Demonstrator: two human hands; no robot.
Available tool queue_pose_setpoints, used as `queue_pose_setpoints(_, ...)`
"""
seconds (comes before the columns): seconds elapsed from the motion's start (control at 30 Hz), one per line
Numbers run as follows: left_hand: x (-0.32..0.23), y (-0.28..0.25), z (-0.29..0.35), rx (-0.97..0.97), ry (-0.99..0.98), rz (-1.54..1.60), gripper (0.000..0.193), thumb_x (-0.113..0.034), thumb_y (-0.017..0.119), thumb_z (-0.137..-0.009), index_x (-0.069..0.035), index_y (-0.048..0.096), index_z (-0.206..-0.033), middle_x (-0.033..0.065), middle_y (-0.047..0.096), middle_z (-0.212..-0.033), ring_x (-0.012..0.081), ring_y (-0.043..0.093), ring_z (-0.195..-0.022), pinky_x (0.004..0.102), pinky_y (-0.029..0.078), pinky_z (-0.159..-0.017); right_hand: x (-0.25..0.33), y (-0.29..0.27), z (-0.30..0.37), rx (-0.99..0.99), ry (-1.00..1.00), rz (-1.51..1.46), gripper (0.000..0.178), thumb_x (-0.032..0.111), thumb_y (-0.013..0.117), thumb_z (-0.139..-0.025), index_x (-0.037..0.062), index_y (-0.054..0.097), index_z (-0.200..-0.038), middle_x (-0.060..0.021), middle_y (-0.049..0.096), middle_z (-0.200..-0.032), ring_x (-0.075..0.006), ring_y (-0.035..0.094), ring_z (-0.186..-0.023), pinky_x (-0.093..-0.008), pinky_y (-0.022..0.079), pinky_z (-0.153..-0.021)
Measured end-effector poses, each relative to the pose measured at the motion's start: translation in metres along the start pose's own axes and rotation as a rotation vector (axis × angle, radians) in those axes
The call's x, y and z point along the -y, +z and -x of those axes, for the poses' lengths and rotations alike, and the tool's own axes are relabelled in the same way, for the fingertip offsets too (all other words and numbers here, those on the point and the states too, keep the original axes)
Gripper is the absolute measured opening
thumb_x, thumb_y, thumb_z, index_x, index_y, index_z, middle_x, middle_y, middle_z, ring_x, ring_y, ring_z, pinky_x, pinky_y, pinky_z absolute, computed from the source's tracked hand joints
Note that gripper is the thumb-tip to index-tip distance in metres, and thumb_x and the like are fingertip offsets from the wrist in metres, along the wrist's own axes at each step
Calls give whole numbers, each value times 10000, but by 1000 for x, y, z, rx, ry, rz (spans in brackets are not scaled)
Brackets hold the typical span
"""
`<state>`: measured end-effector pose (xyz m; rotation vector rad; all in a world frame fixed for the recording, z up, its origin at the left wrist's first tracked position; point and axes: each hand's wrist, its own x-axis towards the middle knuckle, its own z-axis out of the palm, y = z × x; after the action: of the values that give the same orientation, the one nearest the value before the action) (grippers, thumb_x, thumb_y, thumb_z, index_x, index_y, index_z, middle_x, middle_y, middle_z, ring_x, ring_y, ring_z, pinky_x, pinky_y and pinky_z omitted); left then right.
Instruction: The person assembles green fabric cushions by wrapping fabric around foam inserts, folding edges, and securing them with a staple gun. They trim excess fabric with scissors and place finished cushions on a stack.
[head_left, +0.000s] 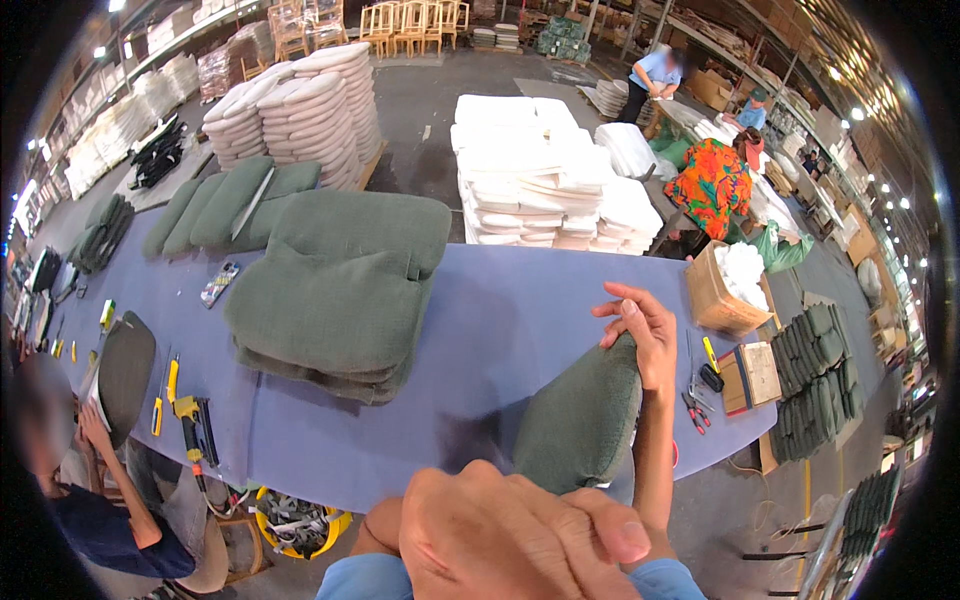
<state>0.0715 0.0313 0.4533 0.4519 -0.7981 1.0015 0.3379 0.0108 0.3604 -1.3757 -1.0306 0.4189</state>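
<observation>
A dark green upholstered cushion [580, 415] stands tilted at the table's near edge, just in front of me. My right hand [645, 335] is at its upper right corner, fingers stretched and apart, with the thumb side touching or nearly touching the fabric. Close to the camera, my left hand [510, 530] covers the cushion's lower end. Its fingers are curled together, and what they hold, if anything, is hidden. Left of the cushion, a stack of dark green cushions [340, 290] lies on the blue-covered table [500, 300].
Pliers [696, 412], a yellow-handled tool [710, 355] and an open carton [725, 300] are at right. At left lie a staple gun [190, 425] and more cushions [215, 205]. A co-worker [110, 500] handles another cushion. Below hangs a yellow bucket [335, 530]. White cushions [530, 180] stand beyond.
</observation>
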Motion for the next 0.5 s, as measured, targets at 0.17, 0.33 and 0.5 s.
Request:
queue_pose_setpoints(0.17, -6, -19, -4, 160, 10, -106, 89, -14, 666, -959, 57, 712, -932, 271, 749, -828, 386, 768, -820, 500, 390, -1153, 1, -4, 4, -24, 15, -40, 343, 201, 566, -1046, -47, 666, -1261, -175, 742, -956, -112, 645, -642, -257, 516, -641)
queue_pose_setpoints(0.33, 7, -34, -7, 295, -40, -178, 295, 18, 669, -951, 197, 604, -1176, 292, 743, -839, 403, 765, -907, 520, 359, -1186, -3, -8, 4, -15, 26, -65, 341, 204, 567, -1048, -47, 668, -1255, -166, 741, -953, -116, 650, -660, -256, 517, -637)
queue_pose_setpoints(0.5, -1, -14, -13, 216, -231, -177, 481, 73, 664, -925, 266, 477, -1324, 307, 738, -1011, 409, 725, -1072, 519, 335, -1196, -1, -3, 3, 3, 19, -41, 343, 220, 569, -1054, -39, 669, -1256, -156, 739, -974, -114, 644, -671, -254, 516, -650)
